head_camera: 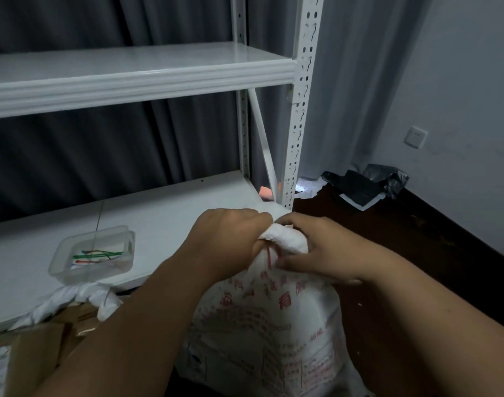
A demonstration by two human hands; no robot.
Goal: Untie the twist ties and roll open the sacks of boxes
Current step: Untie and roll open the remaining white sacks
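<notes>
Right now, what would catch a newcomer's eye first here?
Both hands, the left hand and right hand, grip the bunched neck of a white printed sack at centre, where a red twist tie shows. Left of them, a clear plastic tray of coloured twist ties sits on the white shelf.
</notes>
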